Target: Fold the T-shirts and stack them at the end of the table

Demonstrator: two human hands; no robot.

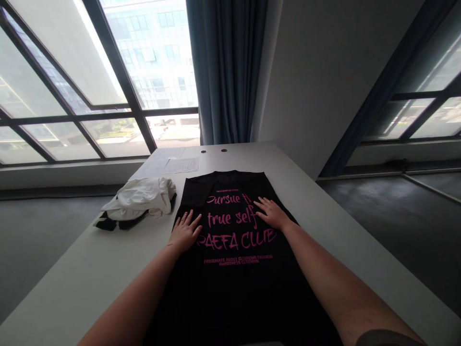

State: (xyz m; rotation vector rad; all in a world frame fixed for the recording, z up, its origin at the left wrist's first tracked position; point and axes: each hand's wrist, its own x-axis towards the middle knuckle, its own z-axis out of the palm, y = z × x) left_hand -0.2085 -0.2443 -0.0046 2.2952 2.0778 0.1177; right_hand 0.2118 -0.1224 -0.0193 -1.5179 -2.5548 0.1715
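Observation:
A black T-shirt (234, 293) with pink lettering lies spread flat on the white table, its neckline toward the far end. My left hand (185, 230) rests on the shirt's left side, fingers spread and nothing held. On the right side, over the edge of the lettering, my right hand (271, 212) lies flat with its fingers apart. The shirt's left sleeve lies folded inward over the body. My right hand and forearm hide part of the shirt's right edge.
To the left of the shirt, a crumpled heap of white and black cloth (139, 199) lies on the white table (108, 269). Sheets of paper (181, 165) lie near the far edge, beside two round cable holes. Behind stand a blue curtain (226, 72) and windows.

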